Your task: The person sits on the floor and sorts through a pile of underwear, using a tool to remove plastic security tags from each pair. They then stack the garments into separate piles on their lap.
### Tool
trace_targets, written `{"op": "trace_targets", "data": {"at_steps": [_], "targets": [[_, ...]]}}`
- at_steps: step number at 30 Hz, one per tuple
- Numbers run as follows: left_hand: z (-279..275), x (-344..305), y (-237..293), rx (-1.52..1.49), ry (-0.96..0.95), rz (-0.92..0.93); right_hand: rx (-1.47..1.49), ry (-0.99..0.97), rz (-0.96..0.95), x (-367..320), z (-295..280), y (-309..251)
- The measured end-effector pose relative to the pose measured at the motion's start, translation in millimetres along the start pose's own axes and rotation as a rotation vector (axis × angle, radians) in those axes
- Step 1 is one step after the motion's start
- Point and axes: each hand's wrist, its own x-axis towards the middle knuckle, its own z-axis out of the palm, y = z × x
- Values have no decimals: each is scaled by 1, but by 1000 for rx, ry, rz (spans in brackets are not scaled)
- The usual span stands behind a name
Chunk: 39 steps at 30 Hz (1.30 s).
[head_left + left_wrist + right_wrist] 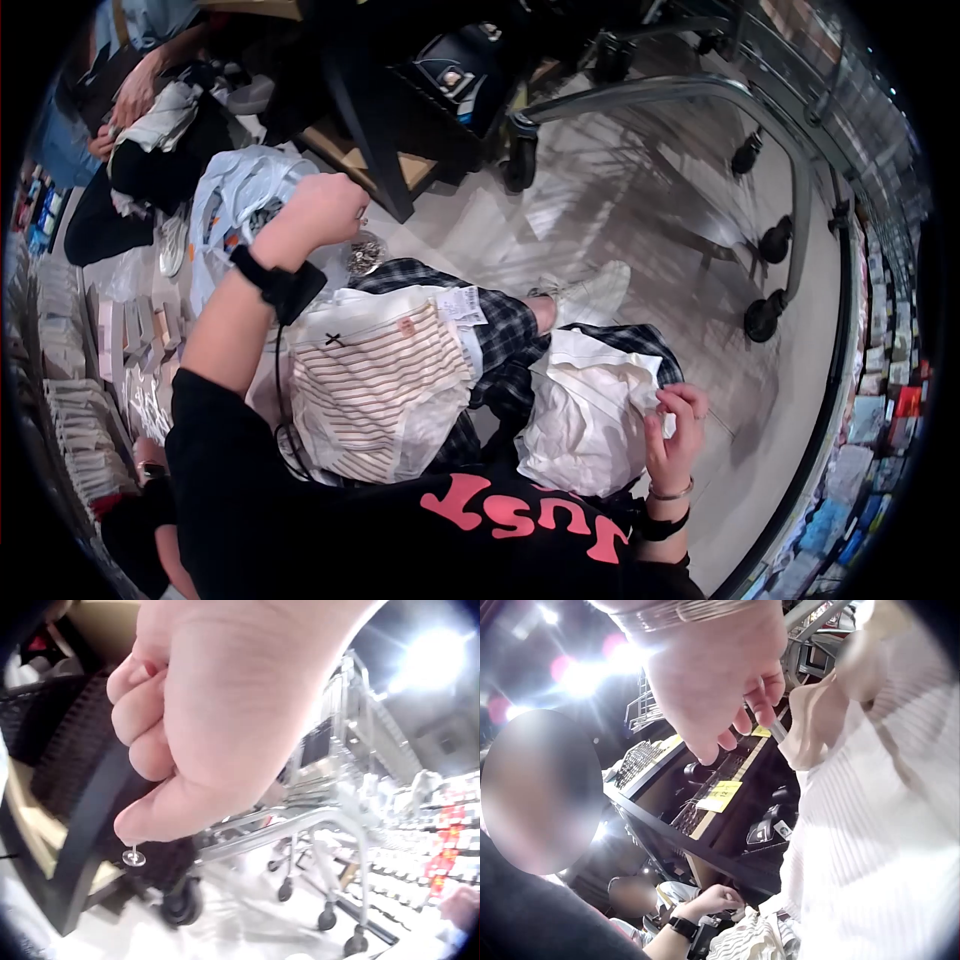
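In the head view my left hand [325, 210] is raised above a striped garment [380, 385] lying over my lap, its fingers curled. Between thumb and finger it pinches a small clear pin with a round disc [133, 858], seen in the left wrist view. A paper tag [461, 306] lies at the striped garment's upper right edge. My right hand [680, 430] holds the right edge of a folded white garment [590, 420] on my other leg. In the right wrist view, a small greyish piece [778, 732] sits between the right fingers and pale fabric [855, 847].
A plastic bag [235, 190] and a small container of shiny bits [366, 254] are beyond the left forearm. Ahead stand a dark rack leg [375, 140] and a wheeled metal cart [650, 88]. Another person's hands [135, 100] hold cloth at upper left. Packaged goods line both sides.
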Motion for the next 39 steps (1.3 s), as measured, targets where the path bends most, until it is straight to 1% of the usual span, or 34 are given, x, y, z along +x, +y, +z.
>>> {"op": "trace_targets", "data": {"at_steps": [1, 2, 3, 4, 5, 6, 7, 8, 9, 10, 12, 13, 14, 17, 18, 19, 21, 22, 23, 24, 26, 28, 29, 32, 33, 36, 37, 39], "targets": [[-24, -5, 16, -37, 37, 27, 0, 8, -32, 2, -1, 0], [-47, -13, 36, -206, 134, 115, -10, 16, -55, 3, -4, -2], [-72, -22, 61, -355, 158, 186, 32, 13, -95, 7, -8, -8], [-88, -33, 84, -547, 202, 298, 73, 7, -128, 9, -9, -14], [-92, -41, 108, -692, 256, 434, 168, -21, -135, 7, -11, -17], [-98, -51, 133, -820, 244, 556, 267, -49, -148, 5, -11, -20], [-100, -55, 157, -950, 177, 705, 340, -70, -173, 3, -11, -24], [-96, -60, 181, -1063, 113, 774, 417, -90, -211, 3, -11, -27], [-100, -58, 198, -1027, -9, 861, 486, -97, -229, 3, -11, -31], [-88, -56, 218, -1061, 28, 891, 511, -86, -222, -1, -13, -29], [-75, -49, 249, -1156, -76, 838, 572, -67, -212, -11, -14, -24], [-67, -45, 260, -1194, -135, 795, 551, -60, -159, -15, -18, -23], [-63, -41, 268, -1231, -192, 748, 526, -38, -148, -17, -20, -22], [-54, -30, 280, -1320, -266, 726, 455, 12, -91, -26, -21, -11], [-51, -28, 284, -1351, -289, 718, 482, 33, -45, -31, -18, -6], [-53, -25, 286, -1354, -400, 695, 509, 53, 1, -34, -15, -1], [-47, -16, 286, -1307, -457, 683, 574, 69, 68, -34, -10, 3], [-44, -12, 285, -1285, -485, 678, 645, 103, 146, -35, -6, 2], [-42, -9, 281, -1391, -533, 665, 712, 135, 223, -34, -2, 1], [-31, -4, 277, -1462, -526, 610, 777, 165, 299, -34, 1, 3], [-22, 5, 269, -1256, -323, 357, 703, 205, 190, -31, 3, 10], [-7, 13, 264, -1172, -118, 381, 583, 213, 111, -29, 3, 13], [2, 15, 265, -1127, -16, 387, 418, 160, 61, -28, 3, 14], [27, 14, 275, -1012, 313, 551, 267, -137, -149, -19, 9, -4], [25, 11, 278, -974, 331, 541, 253, -195, -163, -19, 14, -8], [30, 12, 283, -993, 249, 520, 29, -53, -236, -17, 19, -3], [30, 13, 284, -1003, 269, 519, -30, 21, -202, -16, 18, -3], [29, 13, 285, -1017, 309, 516, -19, 88, -98, -15, 15, 3]]}}
